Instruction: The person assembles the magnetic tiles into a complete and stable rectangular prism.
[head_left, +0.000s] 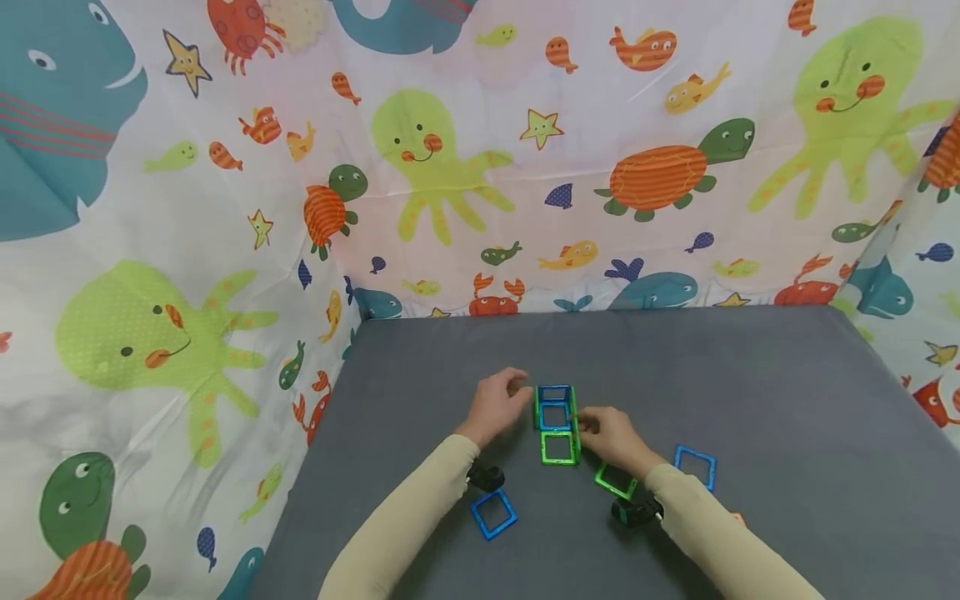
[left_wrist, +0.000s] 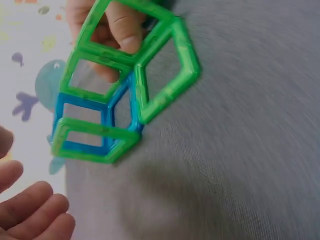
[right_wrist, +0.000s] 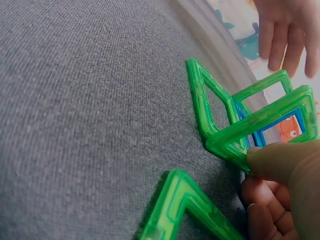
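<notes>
Nearest to the head camera, our two pale sleeves (head_left: pixel 402 518) are reaching from the bottom edge of the frame over the grey table (head_left: pixel 675 358). Slightly below and right of the frame's centre, a small structure (head_left: pixel 555 404) of blue and green square frames is standing on this table. With our right hand (head_left: pixel 611 435) we are pinching a right-side green panel (right_wrist: pixel 258 119) of it, the thumb lying against its bar and the other fingers curling. Our left hand (head_left: pixel 495 407) is holding nothing; its fingers are hanging relaxed near the left green panel (left_wrist: pixel 100 129), apart from it. At the structure's near end, a flat green square (head_left: pixel 558 462) is lying on the table. Lower in the frame we are seeing loose pieces: one blue square (head_left: pixel 502 529) at lower centre, one green square (head_left: pixel 613 489) partly under our right wrist, another blue square (head_left: pixel 696 452) at lower right. Beside it, our sleeve is partly hiding an orange piece (head_left: pixel 738 517). Cloth (head_left: pixel 465 267) with printed sea animals is filling the upper part.
</notes>
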